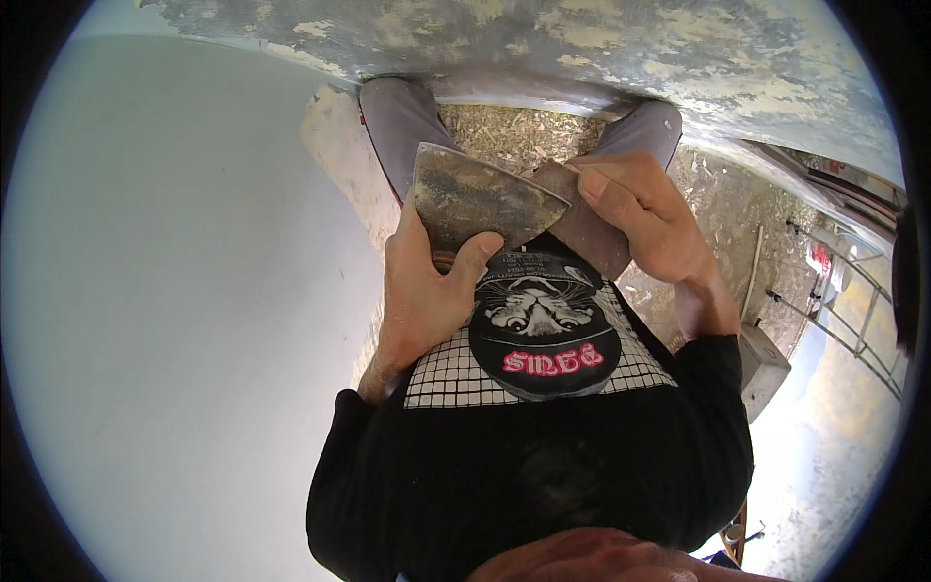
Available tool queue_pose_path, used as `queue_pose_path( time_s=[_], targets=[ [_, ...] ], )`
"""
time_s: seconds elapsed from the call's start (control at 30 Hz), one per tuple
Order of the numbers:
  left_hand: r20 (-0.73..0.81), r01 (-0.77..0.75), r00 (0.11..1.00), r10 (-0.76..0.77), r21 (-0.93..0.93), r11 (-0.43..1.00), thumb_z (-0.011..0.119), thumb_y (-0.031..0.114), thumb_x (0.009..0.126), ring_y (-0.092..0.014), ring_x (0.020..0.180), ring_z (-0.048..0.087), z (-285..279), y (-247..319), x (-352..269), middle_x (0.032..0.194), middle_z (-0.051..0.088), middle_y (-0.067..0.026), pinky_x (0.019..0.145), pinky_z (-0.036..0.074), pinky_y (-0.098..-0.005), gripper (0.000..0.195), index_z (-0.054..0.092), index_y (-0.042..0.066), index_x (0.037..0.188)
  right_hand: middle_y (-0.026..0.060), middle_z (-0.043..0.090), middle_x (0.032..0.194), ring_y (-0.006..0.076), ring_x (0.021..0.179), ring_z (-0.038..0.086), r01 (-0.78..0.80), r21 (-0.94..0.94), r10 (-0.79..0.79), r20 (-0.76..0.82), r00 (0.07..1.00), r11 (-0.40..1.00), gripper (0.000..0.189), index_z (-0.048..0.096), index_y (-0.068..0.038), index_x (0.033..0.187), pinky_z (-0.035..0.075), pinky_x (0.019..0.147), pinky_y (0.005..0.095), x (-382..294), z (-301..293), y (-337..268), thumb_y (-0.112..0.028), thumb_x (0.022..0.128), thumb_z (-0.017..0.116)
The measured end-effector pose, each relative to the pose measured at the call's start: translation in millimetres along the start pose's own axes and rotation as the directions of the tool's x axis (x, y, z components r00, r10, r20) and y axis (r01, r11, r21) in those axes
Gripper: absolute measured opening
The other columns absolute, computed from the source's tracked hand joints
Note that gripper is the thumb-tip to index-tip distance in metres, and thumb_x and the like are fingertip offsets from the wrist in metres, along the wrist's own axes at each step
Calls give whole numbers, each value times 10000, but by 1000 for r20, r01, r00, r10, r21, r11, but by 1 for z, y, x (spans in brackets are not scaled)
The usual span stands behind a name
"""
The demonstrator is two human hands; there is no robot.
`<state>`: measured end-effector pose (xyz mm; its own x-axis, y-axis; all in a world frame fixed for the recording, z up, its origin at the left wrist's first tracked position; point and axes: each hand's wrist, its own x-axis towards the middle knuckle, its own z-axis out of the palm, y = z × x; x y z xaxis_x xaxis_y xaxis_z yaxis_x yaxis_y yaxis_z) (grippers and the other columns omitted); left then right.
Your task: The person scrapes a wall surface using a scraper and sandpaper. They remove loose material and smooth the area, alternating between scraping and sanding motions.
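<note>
My left hand (pixel 436 291) is closed around the lower part of a wide metal scraper blade (pixel 484 200), with the thumb laid on its stained face. The handle is mostly hidden by the hand. In my right hand (pixel 651 218) is a folded brown sheet, probably sandpaper (pixel 585 225), pinched between thumb and fingers. Its upper left part lies by the blade's pointed right corner; whether the two touch I cannot tell. Both hands are in front of my black printed T-shirt, above my knees.
A patchy, partly scraped wall (pixel 582 44) stands close before my knees, and a smooth pale wall (pixel 182 254) rises at the left. Debris covers the floor (pixel 502 131). At the right are a metal ladder-like frame (pixel 844 331), a white bucket (pixel 836 265) and a grey box (pixel 764 364).
</note>
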<state>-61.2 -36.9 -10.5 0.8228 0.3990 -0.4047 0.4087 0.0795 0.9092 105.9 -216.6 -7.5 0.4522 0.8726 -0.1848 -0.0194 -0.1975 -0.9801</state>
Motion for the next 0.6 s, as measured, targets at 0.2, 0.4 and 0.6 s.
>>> queue_pose_path(
  time_s=[0.2, 0.4, 0.6],
  targets=[
    [-17, 2, 1000, -2, 2, 1000, 746, 70, 910, -215, 993, 712, 0, 7, 3, 1095, 719, -163, 850, 562, -335, 443, 526, -35, 1280, 79, 478, 677, 161, 657, 421, 59, -53, -58, 5, 998, 997, 403, 535, 32, 803, 389, 606, 363, 6, 7, 3, -271, 1067, 495],
    [-9, 67, 998, -67, 23, 997, 735, 65, 907, -209, 985, 712, 2, 5, 3, 1115, 712, -163, 832, 566, -321, 447, 523, -34, 1288, 153, 479, 693, 233, 652, 453, 5, -82, -10, -60, 998, 997, 370, 562, 37, 835, 417, 631, 385, 4, 1, -4, -253, 1056, 498],
    [-20, 55, 998, -54, 56, 997, 738, 57, 898, -212, 984, 718, -1, 15, 7, 1098, 718, -161, 828, 569, -320, 459, 515, -32, 1290, 127, 490, 710, 207, 657, 440, 42, 32, -36, -163, 986, 999, 351, 561, 36, 829, 409, 621, 363, 5, 11, -5, -232, 1048, 503]
  ],
)
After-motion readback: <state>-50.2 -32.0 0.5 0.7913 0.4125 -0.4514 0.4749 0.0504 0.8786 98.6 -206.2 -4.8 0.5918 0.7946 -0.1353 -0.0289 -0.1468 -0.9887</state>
